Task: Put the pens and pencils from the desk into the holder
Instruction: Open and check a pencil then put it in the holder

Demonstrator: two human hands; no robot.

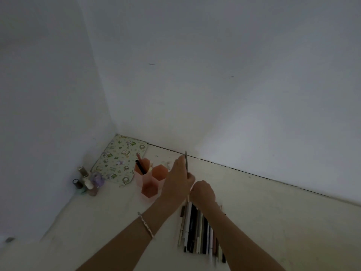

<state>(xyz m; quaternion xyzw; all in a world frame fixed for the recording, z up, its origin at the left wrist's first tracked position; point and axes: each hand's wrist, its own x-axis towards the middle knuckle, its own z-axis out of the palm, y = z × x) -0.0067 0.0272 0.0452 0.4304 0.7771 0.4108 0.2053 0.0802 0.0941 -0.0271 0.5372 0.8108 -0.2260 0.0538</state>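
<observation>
Pencil (pixel 186 165) pinched upright in your left hand (pixel 178 178) just beside the pink holder (pixel 149 179): tip it over a cell and lower it point-down, while your right hand (pixel 203 192) rests curled on the pen pile (pixel 199 229) nearer you

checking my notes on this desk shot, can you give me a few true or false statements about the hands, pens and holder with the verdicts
1. The left hand holds a thin pencil upright. True.
2. The pink holder is completely empty. False: a few pens already stand in its back-left compartment.
3. A row of pens lies on the desk under the right hand. True.
4. The small bottles stand to the right of the holder. False: they are to its left, near the wall corner.
5. A patterned pouch lies behind the holder. True.
6. The bracelet is on the right wrist. False: it is on the left wrist.
</observation>
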